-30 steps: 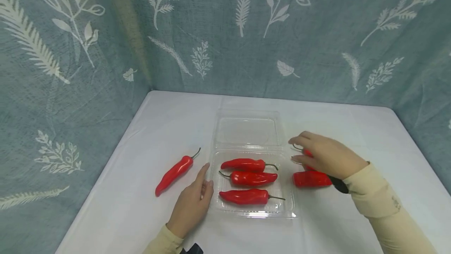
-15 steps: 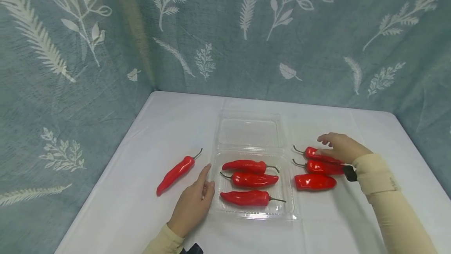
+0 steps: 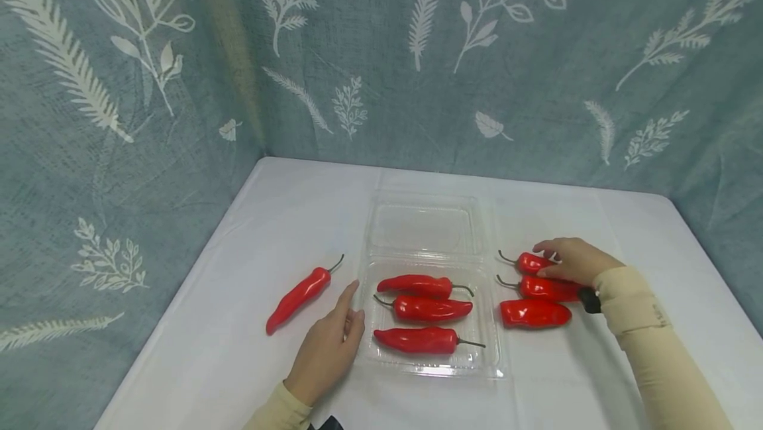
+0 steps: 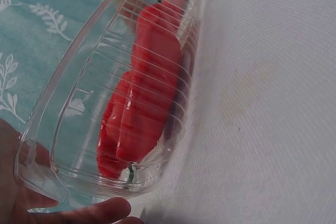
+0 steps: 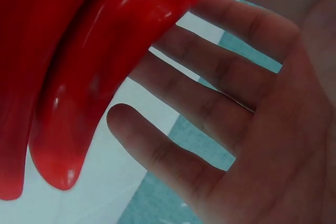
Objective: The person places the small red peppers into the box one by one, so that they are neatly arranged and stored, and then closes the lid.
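Observation:
A clear plastic clamshell container (image 3: 491,350) lies with its lid (image 3: 423,224) folded back. Three red peppers lie in its base; the nearest pepper (image 3: 417,340) has its stem to the right. My left hand (image 3: 324,354) rests by the container's left edge, fingers relaxed and holding nothing. To the container's right, three red peppers lie side by side. My right hand (image 3: 575,261) is over the farthest pepper (image 3: 530,263), covering its right end. In the right wrist view its fingers (image 5: 210,77) extend nearly straight along one side of a pepper (image 5: 100,72).
A single red pepper (image 3: 298,301) lies slantwise left of my left hand. Below the farthest pepper on the right are a middle pepper (image 3: 542,289) and a near pepper (image 3: 536,314). A patterned green curtain (image 3: 381,99) borders the white table (image 3: 453,403).
My right hand has moved right from the stem ends, uncovering the peppers, then come down over the farthest one. The left hand stays beside the container.

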The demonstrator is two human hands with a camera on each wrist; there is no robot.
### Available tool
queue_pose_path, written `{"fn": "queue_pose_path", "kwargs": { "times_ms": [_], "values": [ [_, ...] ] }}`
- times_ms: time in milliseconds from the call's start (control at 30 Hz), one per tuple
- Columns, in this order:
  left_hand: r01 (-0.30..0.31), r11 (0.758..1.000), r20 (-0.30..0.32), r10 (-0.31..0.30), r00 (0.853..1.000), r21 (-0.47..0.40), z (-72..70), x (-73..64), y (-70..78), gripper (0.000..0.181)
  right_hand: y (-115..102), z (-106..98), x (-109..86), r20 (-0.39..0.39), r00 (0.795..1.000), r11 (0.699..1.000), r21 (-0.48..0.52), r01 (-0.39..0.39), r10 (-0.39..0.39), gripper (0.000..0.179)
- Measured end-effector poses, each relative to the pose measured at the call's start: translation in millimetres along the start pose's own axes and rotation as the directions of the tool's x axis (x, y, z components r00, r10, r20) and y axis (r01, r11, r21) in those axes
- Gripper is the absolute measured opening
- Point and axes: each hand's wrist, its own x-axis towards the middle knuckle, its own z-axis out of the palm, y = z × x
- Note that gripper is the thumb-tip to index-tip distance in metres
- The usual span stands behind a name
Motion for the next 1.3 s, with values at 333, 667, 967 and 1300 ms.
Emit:
{"fn": "queue_pose_path", "kwargs": {
  "times_ms": [333,667,967,1300],
  "values": [
    [-0.007,1.0,-0.004,0.007,1.0,0.007,0.8,-0.4,-0.8,0.053,-1.2,2.4,2.8,0.003,1.0,1.0,0.012,-0.027,0.027,0.053],
    [0.012,1.0,0.009,-0.012,1.0,0.005,1.6,0.6,-1.6,0.054,-3.5,2.5,1.3,-0.031,0.998,0.999,-0.024,-0.047,0.047,0.053],
    [0.017,1.0,0.017,-0.017,1.0,0.01,1.5,1.4,-1.5,0.054,-17.2,-8.2,-11.4,-0.138,0.99,0.996,-0.081,-0.025,0.014,0.054],
    [0.008,1.0,0.012,-0.008,1.0,-0.002,0.8,1.0,-3.4,0.054,-58.8,-23.3,-26.2,-0.23,0.968,0.983,-0.171,0.065,-0.104,0.054]
  ]
}}
